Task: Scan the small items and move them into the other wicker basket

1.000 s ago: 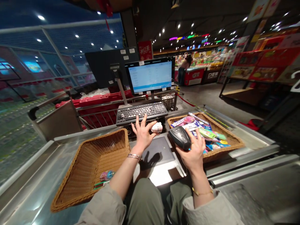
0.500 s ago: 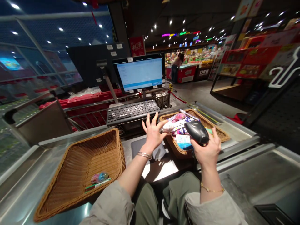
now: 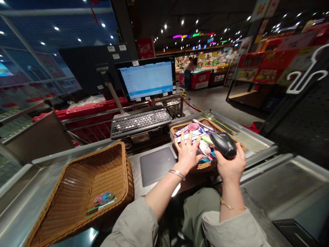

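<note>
My right hand (image 3: pixel 231 161) is closed around a black handheld barcode scanner (image 3: pixel 223 144), held above the right side of a wicker basket (image 3: pixel 240 145). Over the left part of that basket is my left hand (image 3: pixel 189 154). Its thumb and index finger are closed on a rounded white-and-pink item (image 3: pixel 205 148), while the other fingers stay spread. Below both hands the basket holds several small packages, among them a pink one (image 3: pixel 193 127) and a pale green one (image 3: pixel 207 139). The hands and scanner hide part of the contents.
On the left stands a second wicker basket (image 3: pixel 69 192) with a pink-and-blue item (image 3: pixel 104 198) and thin green-and-white sticks. A flat grey pad (image 3: pixel 156 166) lies between the baskets. Behind are a keyboard (image 3: pixel 141 120) and a lit monitor (image 3: pixel 147 80). A person (image 3: pixel 189 72) stands far off.
My left hand has moved right, over the basket, bringing the white-and-pink item closer to the scanner. The grey pad is more exposed. My right hand still holds the scanner.
</note>
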The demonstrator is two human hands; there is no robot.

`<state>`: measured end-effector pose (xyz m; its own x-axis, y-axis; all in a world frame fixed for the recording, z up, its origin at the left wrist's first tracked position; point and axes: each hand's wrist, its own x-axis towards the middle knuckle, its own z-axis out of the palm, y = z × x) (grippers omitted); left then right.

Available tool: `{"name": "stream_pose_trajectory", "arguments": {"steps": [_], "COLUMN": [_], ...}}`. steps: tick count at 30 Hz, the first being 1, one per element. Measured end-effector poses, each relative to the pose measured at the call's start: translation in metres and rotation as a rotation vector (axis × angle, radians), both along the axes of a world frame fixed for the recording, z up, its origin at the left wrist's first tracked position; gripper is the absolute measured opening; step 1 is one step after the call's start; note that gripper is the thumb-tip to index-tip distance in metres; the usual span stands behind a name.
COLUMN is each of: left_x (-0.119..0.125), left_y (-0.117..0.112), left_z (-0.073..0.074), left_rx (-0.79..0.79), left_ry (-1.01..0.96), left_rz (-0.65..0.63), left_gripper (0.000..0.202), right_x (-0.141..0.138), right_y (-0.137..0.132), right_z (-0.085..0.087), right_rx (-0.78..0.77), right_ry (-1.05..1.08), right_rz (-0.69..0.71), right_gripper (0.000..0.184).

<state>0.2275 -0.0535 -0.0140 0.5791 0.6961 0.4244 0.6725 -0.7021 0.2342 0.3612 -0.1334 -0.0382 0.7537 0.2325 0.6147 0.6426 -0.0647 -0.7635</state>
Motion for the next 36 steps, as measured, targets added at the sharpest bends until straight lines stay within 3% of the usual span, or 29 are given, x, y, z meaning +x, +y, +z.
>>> {"name": "stream_pose_trajectory", "arguments": {"steps": [4, 9, 17, 24, 32, 36], "left_x": [-0.007, -0.030, -0.086, -0.162, -0.279, -0.331], "left_y": [0.001, 0.006, 0.009, 0.018, 0.028, 0.029], "left_z": [-0.001, 0.009, 0.025, 0.026, 0.029, 0.023], "left_rx": [0.017, 0.005, 0.110, 0.167, 0.142, 0.124], "left_ry": [0.028, 0.016, 0.009, 0.054, 0.086, 0.129], "left_rz": [0.007, 0.066, 0.138, 0.265, 0.523, 0.633], "left_gripper": [0.078, 0.071, 0.077, 0.071, 0.063, 0.061], "right_x": [-0.001, -0.009, -0.036, -0.063, -0.097, -0.112], "right_y": [0.002, 0.006, 0.017, 0.025, 0.032, 0.038], "right_z": [-0.002, 0.001, 0.009, 0.010, 0.009, 0.005], "right_rx": [-0.031, -0.040, -0.066, -0.093, -0.147, -0.165], "right_ry": [-0.019, 0.016, 0.026, 0.004, -0.072, -0.085], "right_rz": [0.015, -0.011, 0.043, 0.090, 0.269, 0.320], "right_gripper": [0.045, 0.047, 0.049, 0.054, 0.054, 0.051]}}
